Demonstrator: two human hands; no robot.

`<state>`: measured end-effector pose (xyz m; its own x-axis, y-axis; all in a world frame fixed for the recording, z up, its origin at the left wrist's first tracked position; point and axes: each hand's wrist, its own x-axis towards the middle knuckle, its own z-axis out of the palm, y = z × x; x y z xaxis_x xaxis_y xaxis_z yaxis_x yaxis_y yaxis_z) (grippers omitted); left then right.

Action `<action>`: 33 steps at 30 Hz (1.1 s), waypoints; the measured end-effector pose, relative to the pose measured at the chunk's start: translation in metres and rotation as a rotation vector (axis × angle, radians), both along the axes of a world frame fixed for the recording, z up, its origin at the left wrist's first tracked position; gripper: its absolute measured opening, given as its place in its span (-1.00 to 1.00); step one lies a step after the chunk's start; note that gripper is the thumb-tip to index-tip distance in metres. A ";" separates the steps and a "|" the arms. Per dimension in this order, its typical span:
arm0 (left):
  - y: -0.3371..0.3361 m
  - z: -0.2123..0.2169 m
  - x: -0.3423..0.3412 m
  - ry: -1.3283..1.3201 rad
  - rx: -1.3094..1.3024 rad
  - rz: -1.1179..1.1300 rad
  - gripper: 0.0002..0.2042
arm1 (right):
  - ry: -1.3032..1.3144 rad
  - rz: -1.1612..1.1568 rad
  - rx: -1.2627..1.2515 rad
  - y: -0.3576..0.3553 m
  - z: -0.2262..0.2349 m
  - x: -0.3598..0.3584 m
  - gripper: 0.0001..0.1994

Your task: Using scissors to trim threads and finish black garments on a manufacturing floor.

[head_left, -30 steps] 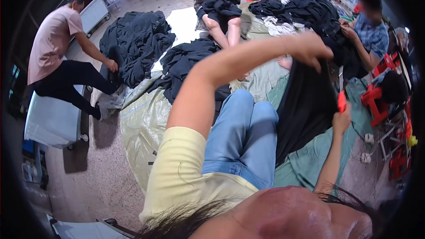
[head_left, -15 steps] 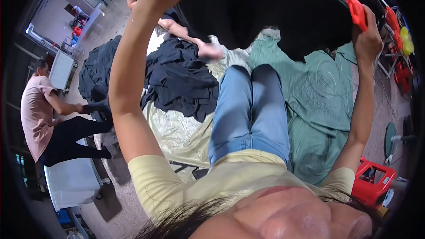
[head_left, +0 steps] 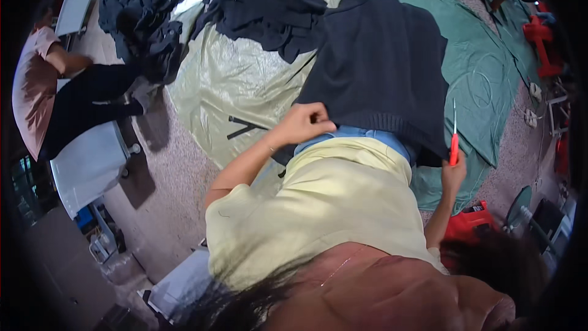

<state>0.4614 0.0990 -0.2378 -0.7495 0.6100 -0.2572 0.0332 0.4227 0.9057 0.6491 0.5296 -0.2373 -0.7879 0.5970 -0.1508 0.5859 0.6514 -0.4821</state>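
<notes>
Here, right grip [head_left: 454,176] snug around red-handled tool [head_left: 454,149], left grip [head_left: 302,124] curled at garment [head_left: 381,64].

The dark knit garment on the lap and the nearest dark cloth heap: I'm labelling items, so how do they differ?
The knit garment is spread fairly smooth; the cloth heap is crumpled. The garment drapes over the blue jeans; the heap lies on the pale yellow sheet. The left hand is at the garment's hem, apart from the heap. Both are dark fabric.

Dark fisheye rim; soft glare on pale sheet [head_left: 245,89]; shadow beside cart [head_left: 90,168].
</notes>
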 end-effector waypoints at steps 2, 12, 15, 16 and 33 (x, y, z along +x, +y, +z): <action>-0.026 -0.008 -0.015 -0.668 0.027 0.185 -0.46 | -0.095 -0.014 -0.047 -0.011 -0.005 -0.006 -0.56; -0.025 -0.234 -0.050 -1.187 0.055 0.442 -0.37 | 0.015 0.208 -0.057 -0.031 0.047 -0.076 -0.66; 0.000 -0.252 -0.063 -1.145 0.082 0.527 -0.41 | 0.025 0.268 -0.001 -0.051 0.059 -0.086 -0.66; 0.003 -0.256 -0.067 -1.125 0.078 0.554 -0.43 | 0.035 0.281 -0.014 -0.053 0.055 -0.085 -0.66; 0.034 -0.284 -0.084 -0.880 0.030 0.768 -0.66 | -0.064 0.240 -0.152 -0.097 0.082 -0.122 -0.63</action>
